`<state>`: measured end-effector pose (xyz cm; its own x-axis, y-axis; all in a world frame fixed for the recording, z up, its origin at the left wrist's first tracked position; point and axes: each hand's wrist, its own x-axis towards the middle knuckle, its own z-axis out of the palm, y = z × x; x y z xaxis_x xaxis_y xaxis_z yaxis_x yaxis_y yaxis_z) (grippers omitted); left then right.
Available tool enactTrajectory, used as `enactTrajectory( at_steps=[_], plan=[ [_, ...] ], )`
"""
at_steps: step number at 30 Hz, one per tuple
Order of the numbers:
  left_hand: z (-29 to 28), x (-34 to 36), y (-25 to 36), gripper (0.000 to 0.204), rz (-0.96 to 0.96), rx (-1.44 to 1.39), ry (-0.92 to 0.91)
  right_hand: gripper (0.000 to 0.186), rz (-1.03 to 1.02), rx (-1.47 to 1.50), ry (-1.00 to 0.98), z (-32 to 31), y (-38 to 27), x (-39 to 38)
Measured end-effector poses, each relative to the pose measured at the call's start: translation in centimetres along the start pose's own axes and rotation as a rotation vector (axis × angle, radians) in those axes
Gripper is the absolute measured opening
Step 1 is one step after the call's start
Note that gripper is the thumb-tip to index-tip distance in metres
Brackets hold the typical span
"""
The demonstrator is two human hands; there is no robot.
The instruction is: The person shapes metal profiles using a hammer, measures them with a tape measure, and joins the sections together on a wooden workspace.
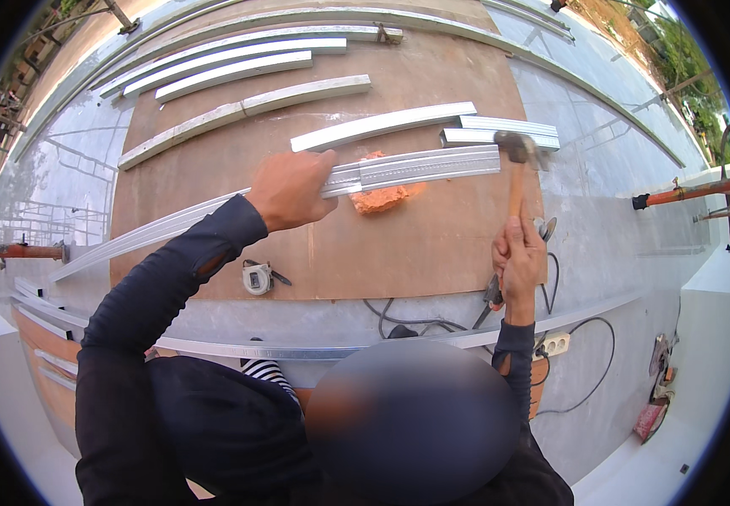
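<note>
My left hand [293, 190] is closed around a long, shiny metal channel [428, 167], which slants from the lower left up to the right. A seam crosses the channel just right of that hand, where two lengths appear to meet or overlap. Under this stretch lies a broken orange brick [380, 200]. My right hand [520, 253] grips the wooden handle of a hammer [515, 187]. Its dark head, slightly blurred, is beside the channel's right end; whether they touch I cannot tell. Partly hidden by my right hand is a power tool [493, 292] with a cord.
A brown board [204, 261] lies beneath the work. Several cut metal channels [382, 125] rest on its far part. A white tape measure [257, 278] sits near its front edge. Another long metal strip [339, 351] runs nearer me. Black cables and a socket block [555, 344] lie at right.
</note>
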<state>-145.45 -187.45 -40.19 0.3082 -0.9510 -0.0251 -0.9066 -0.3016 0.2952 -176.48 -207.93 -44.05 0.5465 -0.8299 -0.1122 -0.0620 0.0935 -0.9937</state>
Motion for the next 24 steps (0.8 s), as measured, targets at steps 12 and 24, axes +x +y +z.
enactTrajectory(
  at_steps=[12, 24],
  plan=[
    [-0.2, -0.7, -1.2, 0.026, 0.015, -0.027, 0.024, 0.051, -0.069, 0.238, 0.145, 0.2, -2.4, 0.6],
    [0.2, -0.2, -0.8, 0.025, 0.037, -0.069, 0.003, 0.053, -0.003, 0.092, -0.011, 2.0, -1.1, -0.6]
  ],
)
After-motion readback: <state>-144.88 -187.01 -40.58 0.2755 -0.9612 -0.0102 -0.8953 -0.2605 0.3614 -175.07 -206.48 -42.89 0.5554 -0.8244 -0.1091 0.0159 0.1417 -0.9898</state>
